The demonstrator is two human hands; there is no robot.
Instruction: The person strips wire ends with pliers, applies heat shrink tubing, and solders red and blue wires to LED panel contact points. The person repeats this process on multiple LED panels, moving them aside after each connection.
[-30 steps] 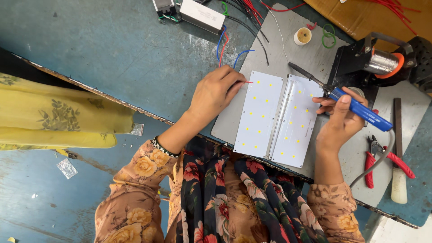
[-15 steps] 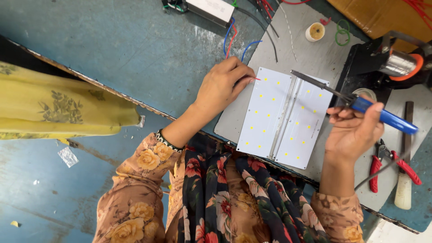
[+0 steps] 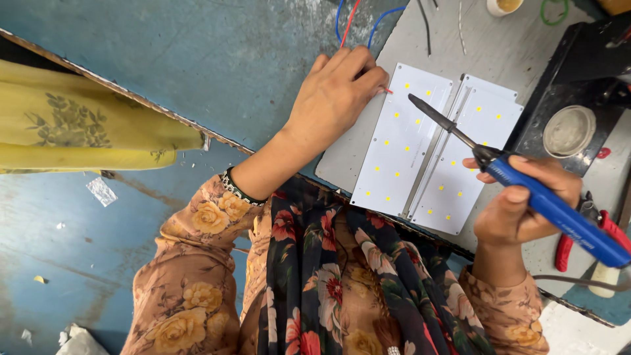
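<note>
An electronics assembly workshop: soldering iron (image 3: 552, 204) gripped in the right hand (image 3: 519, 204), white LED panels (image 3: 437, 148) just beside it, red-handled pliers (image 3: 578, 240) behind.

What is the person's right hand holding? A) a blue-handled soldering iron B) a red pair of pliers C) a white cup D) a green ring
A: the right hand grips the blue-handled soldering iron, its dark tip reaching over the white panel with small yellow dots, while the red-handled pliers lie untouched on the table behind that hand.
</note>
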